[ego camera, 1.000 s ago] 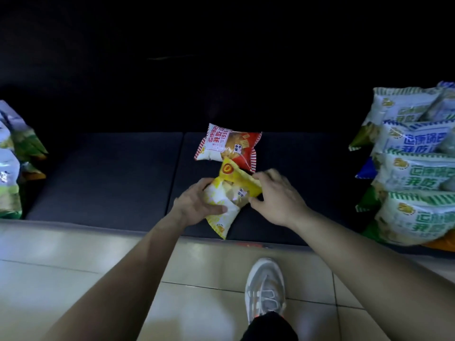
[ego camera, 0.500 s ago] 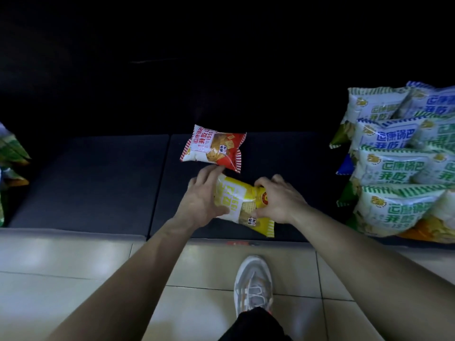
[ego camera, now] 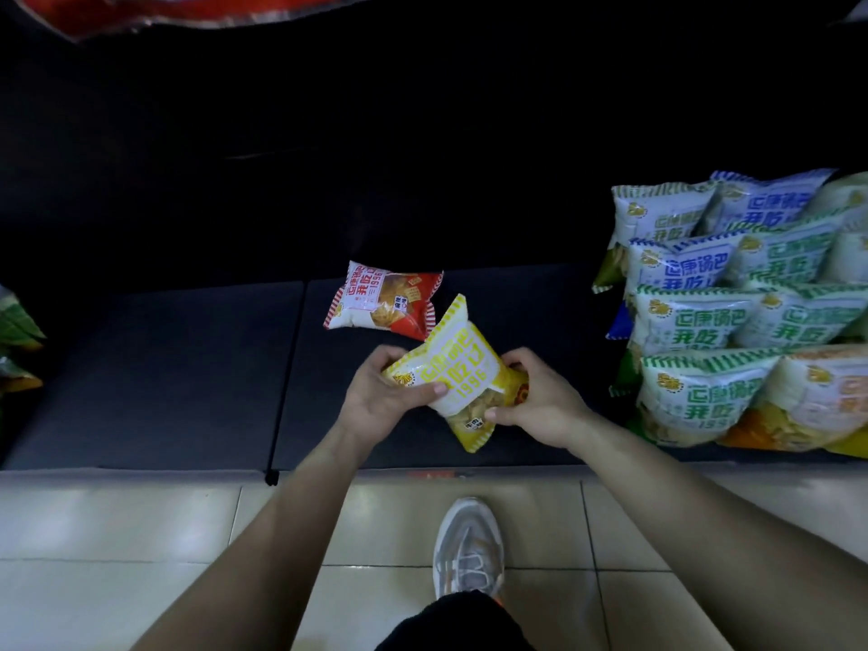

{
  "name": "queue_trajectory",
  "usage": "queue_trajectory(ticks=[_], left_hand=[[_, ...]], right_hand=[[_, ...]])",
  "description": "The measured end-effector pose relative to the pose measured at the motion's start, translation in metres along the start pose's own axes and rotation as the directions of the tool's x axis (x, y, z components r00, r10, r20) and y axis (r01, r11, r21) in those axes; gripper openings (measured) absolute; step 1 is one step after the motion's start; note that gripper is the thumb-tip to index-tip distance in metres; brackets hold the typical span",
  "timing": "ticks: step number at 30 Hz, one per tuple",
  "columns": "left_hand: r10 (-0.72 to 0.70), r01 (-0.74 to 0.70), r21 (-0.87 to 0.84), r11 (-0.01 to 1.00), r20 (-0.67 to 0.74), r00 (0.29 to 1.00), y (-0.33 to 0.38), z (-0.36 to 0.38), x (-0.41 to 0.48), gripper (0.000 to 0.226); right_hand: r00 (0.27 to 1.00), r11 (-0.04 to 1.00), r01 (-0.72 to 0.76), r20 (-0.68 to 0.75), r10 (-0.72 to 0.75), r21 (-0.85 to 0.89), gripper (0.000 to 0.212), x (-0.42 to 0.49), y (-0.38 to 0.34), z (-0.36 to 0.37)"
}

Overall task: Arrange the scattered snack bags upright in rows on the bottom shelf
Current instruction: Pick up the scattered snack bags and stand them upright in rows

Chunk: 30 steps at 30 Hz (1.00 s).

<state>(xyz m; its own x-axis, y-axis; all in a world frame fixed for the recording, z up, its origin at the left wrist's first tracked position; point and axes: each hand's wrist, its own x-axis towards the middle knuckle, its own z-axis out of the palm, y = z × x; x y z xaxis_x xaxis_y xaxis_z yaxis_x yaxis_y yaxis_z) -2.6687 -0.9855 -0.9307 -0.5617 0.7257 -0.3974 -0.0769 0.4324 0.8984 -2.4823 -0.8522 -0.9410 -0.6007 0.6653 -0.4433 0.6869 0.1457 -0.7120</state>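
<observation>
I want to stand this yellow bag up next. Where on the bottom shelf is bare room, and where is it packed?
Widest bare patch: the shelf left of its seam, up to the green bags at far left. A narrower strip lies between the flat red bag and the rows of bags on the right, which are packed.

I stand on pale, glossy floor tiles (ego camera: 141,523); before me the dark shelf (ego camera: 164,368) recedes into deep shadow, dimly lit.
</observation>
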Motion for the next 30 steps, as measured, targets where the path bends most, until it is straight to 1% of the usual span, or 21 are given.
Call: queue_trajectory(ticks=[3,5,8,10,13,15,20,23,30], left_hand=[[0.07,-0.071,0.016,0.997,0.015,0.997,0.03,0.008,0.002,0.056],[0.12,-0.122,0.086,0.989,0.031,0.992,0.052,0.014,0.006,0.058],[0.176,-0.18,0.219,0.959,0.04,0.984,0.079,0.027,0.017,0.064],[0.203,-0.206,0.325,0.923,0.044,0.978,0.094,0.04,0.028,0.064],[0.23,-0.231,0.414,0.881,0.051,0.972,0.113,0.064,0.048,0.059],[0.243,-0.24,0.463,0.853,0.055,0.969,0.126,0.083,0.062,0.058],[0.264,-0.266,0.488,0.831,0.075,0.962,0.142,0.124,0.113,0.06],[0.257,-0.254,0.503,0.826,0.064,0.964,0.146,0.139,0.143,0.061],[0.228,-0.252,0.495,0.831,0.11,0.967,0.138,0.162,0.185,0.058]], right_hand=[[0.999,1.0,0.025,-0.034,-0.025,-0.002,0.078,-0.014,-0.009,-0.021],[0.997,0.998,0.051,-0.063,-0.053,-0.024,0.075,-0.024,-0.016,-0.042],[0.988,0.992,0.068,-0.128,-0.081,-0.106,0.069,-0.043,-0.026,-0.083],[0.979,0.983,0.077,-0.172,-0.106,-0.167,0.066,-0.055,-0.028,-0.116],[0.965,0.962,0.084,-0.217,-0.143,-0.26,0.064,-0.067,-0.019,-0.16],[0.949,0.955,0.068,-0.275,-0.152,-0.29,0.066,-0.071,-0.008,-0.184],[0.923,0.958,0.029,-0.361,-0.136,-0.285,0.066,-0.058,0.024,-0.222],[0.919,0.961,0.004,-0.377,-0.112,-0.276,0.064,-0.046,0.042,-0.232],[0.911,0.967,0.006,-0.397,-0.111,-0.255,0.057,-0.027,0.068,-0.236]])
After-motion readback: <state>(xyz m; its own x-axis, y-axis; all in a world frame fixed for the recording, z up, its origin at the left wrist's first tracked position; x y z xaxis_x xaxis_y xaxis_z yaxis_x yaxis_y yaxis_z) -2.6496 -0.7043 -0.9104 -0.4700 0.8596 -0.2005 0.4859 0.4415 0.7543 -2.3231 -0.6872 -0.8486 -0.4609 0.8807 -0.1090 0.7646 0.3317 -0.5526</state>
